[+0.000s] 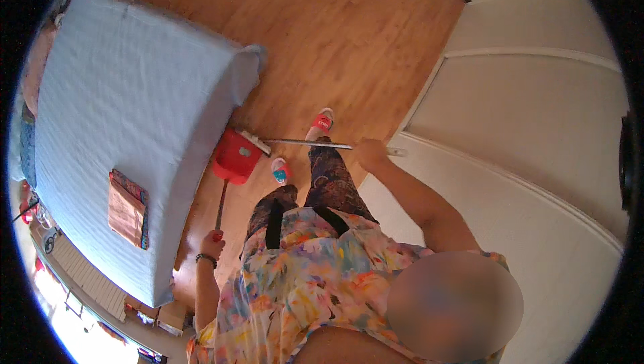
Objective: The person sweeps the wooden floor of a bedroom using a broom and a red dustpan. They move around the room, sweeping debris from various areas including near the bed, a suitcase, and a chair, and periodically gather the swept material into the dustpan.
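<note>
My left hand [212, 245], with a dark bracelet at its wrist, is closed round the top of a long-handled red dustpan [236, 155]. The pan lies on the wooden floor beside the bed. Out to the right, my right hand [369, 154] grips the pale stick of a broom [305, 143], whose end sticks out past my fist. The broom's light head rests at the pan's open edge, its bristles hardly visible. What lies inside the pan, apart from a small greyish patch, I cannot make out.
A bed with a light blue cover [134, 96] stands at the left, a folded pinkish cloth [127, 208] on it. White panelled doors [516, 102] line the right side. My feet in red slippers [323, 121] stand close to the dustpan on the wooden floor [322, 42].
</note>
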Tool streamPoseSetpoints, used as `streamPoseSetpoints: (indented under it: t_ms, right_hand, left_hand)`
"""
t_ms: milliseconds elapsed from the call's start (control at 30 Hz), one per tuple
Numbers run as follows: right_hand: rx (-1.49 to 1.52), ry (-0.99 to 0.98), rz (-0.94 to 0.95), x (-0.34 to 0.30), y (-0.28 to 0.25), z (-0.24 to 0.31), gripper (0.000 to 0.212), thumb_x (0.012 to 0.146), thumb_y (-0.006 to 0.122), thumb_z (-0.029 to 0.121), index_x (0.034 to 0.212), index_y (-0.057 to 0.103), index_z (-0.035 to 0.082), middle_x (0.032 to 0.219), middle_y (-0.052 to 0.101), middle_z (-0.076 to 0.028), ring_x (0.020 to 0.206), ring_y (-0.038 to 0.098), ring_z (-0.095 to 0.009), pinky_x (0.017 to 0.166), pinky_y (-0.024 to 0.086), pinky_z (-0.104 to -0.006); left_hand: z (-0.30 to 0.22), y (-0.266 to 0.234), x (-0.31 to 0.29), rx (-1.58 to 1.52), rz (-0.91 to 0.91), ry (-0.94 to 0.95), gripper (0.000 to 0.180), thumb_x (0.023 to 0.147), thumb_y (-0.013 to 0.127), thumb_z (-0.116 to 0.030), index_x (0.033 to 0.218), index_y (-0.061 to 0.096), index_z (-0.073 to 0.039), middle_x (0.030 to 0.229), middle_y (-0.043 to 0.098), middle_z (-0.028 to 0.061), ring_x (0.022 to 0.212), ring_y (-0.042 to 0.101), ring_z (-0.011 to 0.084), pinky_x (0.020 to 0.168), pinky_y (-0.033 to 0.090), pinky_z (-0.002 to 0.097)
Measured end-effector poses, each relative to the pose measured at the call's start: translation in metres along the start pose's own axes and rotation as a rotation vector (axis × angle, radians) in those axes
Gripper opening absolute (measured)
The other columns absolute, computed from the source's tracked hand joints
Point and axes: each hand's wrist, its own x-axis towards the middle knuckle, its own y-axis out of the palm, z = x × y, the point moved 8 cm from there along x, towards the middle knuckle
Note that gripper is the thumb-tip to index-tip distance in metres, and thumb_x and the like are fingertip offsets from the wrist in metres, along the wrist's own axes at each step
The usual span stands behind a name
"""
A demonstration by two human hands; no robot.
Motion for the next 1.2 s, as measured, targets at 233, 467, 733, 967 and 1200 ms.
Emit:
streamPoseSetpoints:
  t_ms: [233,467,733,967,1200]
  right_hand:
    - [0.122,0.289,-0.125,0.101,0.03,-0.181,0.023,0.078,0.044,0.015,0.094,0.056,0.004,0.08,0.059,-0.015,0.075,0.058,-0.031,0.066,0.045,-0.0438]
    - [-0.068,0.436,-0.065,0.088,-0.043,-0.366,0.026,0.079,0.043,0.013,0.101,0.052,0.002,0.076,0.059,-0.017,0.07,0.058,-0.032,0.061,0.046,-0.0437]
    - [-0.035,0.292,-0.018,0.023,-0.084,-0.339,0.029,0.076,0.046,0.009,0.105,0.052,0.007,0.073,0.058,-0.015,0.071,0.059,-0.03,0.059,0.048,-0.0401]
    - [-0.011,0.451,-0.086,0.046,-0.104,-0.406,0.025,0.074,0.048,0.011,0.098,0.054,0.008,0.073,0.058,-0.012,0.072,0.059,-0.028,0.06,0.048,-0.0389]
    - [0.199,0.596,-0.225,-0.042,0.046,-0.33,0.042,0.076,0.042,0.011,0.118,0.042,0.005,0.08,0.06,-0.017,0.071,0.059,-0.03,0.06,0.046,-0.0429]
  left_hand:
    - [-0.033,-0.014,0.009,0.233,-0.161,-0.008,0.023,0.063,0.059,-0.01,0.086,0.059,-0.008,0.081,0.062,0.0103,0.08,0.059,0.0256,0.071,0.046,0.0347]
    - [-0.072,-0.009,-0.001,-0.048,-0.056,-0.14,0.016,0.065,0.054,-0.006,0.08,0.057,-0.009,0.064,0.056,0.0027,0.052,0.051,0.0131,0.046,0.043,0.0287]
    - [-0.273,0.007,-0.031,-0.19,0.053,-0.097,0.016,0.07,0.052,-0.006,0.085,0.053,-0.012,0.056,0.046,0.0003,0.036,0.037,0.0099,0.03,0.03,0.0244]
    - [-0.408,-0.015,-0.008,0.04,0.096,0.215,0.016,0.07,0.053,-0.008,0.086,0.053,-0.012,0.058,0.048,0.0008,0.041,0.041,0.0099,0.033,0.032,0.0249]
    - [-0.516,-0.044,0.045,0.009,0.103,0.287,0.017,0.072,0.056,-0.014,0.087,0.054,-0.008,0.059,0.05,0.0026,0.044,0.047,0.0126,0.038,0.039,0.0263]
